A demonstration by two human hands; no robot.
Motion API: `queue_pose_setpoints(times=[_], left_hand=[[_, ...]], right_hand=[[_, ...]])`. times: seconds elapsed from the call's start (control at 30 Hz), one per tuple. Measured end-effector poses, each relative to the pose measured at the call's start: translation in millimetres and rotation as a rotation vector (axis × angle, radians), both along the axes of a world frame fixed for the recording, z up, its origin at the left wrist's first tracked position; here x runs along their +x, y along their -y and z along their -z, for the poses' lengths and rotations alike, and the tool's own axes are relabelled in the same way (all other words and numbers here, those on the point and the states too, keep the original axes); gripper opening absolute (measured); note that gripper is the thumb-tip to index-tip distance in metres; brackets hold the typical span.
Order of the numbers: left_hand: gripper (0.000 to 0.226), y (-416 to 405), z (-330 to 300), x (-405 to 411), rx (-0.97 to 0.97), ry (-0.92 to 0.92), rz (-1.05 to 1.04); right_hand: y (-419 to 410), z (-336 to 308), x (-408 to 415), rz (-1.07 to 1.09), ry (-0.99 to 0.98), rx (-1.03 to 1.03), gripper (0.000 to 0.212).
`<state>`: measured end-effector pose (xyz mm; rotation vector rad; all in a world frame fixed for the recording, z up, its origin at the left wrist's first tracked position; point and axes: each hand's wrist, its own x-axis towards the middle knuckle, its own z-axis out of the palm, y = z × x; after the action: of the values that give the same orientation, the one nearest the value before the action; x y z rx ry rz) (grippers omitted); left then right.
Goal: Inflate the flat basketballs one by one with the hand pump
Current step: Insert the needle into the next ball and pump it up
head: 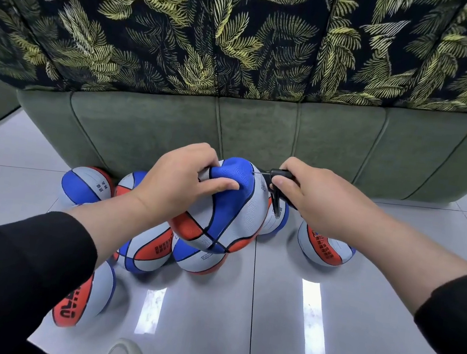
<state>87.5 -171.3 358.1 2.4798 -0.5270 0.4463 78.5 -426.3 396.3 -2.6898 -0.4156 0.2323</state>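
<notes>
1. Head view: your left hand (178,181) grips the flat basketball (222,208) at its caved-in blue top, thumb pressed into the dent, holding it up above the others.
2. Your right hand (309,198) is clamped on the black hand pump (278,179); its thin needle meets the ball's top right.
3. Writing: small dark print on the held ball's grey panel is too small to read. The ball at your lower left (83,296) carries large black letters on orange, partly hidden.
4. More balls (145,251) crowd the glossy tiled floor (282,317) beneath the held one; one ball (325,248) sits apart on the right.
5. Edges: the green sofa (261,133) base stands close behind; open floor lies in front.
</notes>
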Motion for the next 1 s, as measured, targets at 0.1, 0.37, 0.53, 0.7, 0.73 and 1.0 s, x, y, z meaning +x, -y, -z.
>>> queue_pose_setpoints(times=[0.1, 0.37, 0.53, 0.7, 0.73, 1.0], left_hand=[[0.042, 0.0, 0.4, 0.1, -0.001, 0.005, 0.008], [0.042, -1.5, 1.5, 0.8, 0.018, 0.023, 0.008], [0.056, -2.1, 4.1, 1.6, 0.057, 0.066, 0.033], [0.051, 2.6, -2.6, 0.6, 0.199, 0.266, 0.183], [0.048, 3.2, -3.5, 0.5, 0.214, 0.302, 0.212], [0.047, 7.4, -3.3, -1.8, 0.276, 0.359, 0.238]], right_hand=[[-0.1, -0.5, 0.3, -0.005, 0.004, -0.016, 0.029], [0.0, -4.5, -0.8, -0.030, 0.009, -0.102, 0.027], [0.4, -6.4, -1.4, -0.051, 0.021, -0.178, 0.026], [0.0, -12.3, -2.3, -0.114, 0.062, -0.331, 0.029], [-0.3, -13.0, -2.8, -0.125, 0.068, -0.341, 0.029], [-3.3, -11.7, -7.8, -0.180, 0.098, -0.407, 0.030]])
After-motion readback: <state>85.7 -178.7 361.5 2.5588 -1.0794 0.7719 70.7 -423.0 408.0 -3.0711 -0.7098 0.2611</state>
